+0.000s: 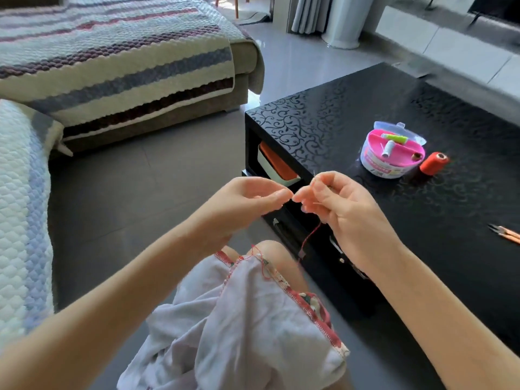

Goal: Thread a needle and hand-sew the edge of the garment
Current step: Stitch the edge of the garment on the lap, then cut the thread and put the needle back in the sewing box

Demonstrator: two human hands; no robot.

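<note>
Plainly, two hands met at centre: left hand [247, 198] pinching something too fine to tell, right hand [337, 204] pinching one red thread [311, 235], which ran lengthwise toward 7 o'clock to one garment [239, 319] at 6. At 2 o'clock, one table [351, 108] bore one sewing box [391, 164], one spool [432, 163] and one pair of snips [506, 235].

Grey tiled floor [126, 178], shiny toward the back where the daylight hits it. There's a sofa [244, 60] on the left under a quilted cover [112, 60] with cream, blue and maroon stripes. On the right is a glossy black coffee table [323, 114] with a swirly vine pattern on top and an open shelf in its side. Pale grey curtains [306, 12] hang at the back beside a white column [343, 23].
</note>
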